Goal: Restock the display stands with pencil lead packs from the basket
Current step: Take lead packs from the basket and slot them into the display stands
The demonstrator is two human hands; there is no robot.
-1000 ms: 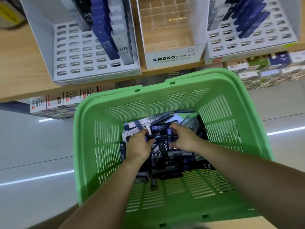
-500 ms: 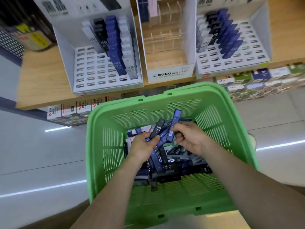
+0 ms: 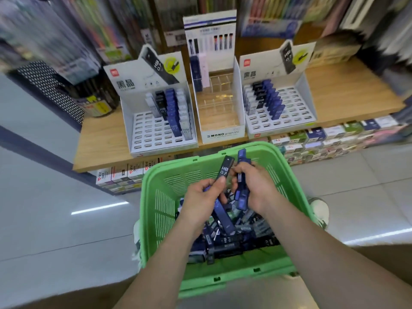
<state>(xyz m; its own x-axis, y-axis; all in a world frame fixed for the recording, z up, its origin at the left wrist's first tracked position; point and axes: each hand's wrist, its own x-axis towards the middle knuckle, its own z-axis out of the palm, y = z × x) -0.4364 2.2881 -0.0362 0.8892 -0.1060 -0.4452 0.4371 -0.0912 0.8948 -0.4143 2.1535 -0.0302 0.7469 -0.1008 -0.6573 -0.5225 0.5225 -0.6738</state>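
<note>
A green basket (image 3: 156,197) below me holds a heap of pencil lead packs (image 3: 231,241). Over it, my left hand (image 3: 200,199) grips a black HB 0.7 pack (image 3: 225,169) with a dark blue pack (image 3: 224,216) under the palm. My right hand (image 3: 256,188) holds a few blue packs (image 3: 242,192). On the wooden shelf stand two white display stands: the left stand (image 3: 156,134) and the right stand (image 3: 283,117), each partly filled with packs and showing many free slots.
A MONO graph box (image 3: 220,128) with clear dividers sits between the stands. Small boxed goods (image 3: 323,139) line the lower shelf, right and left of the basket. Grey floor lies to the left, and a shoe (image 3: 321,208) shows right of the basket.
Both hands have risen from the heap, each now holding packs above the basket. The view has tilted up, showing the stands in full.
</note>
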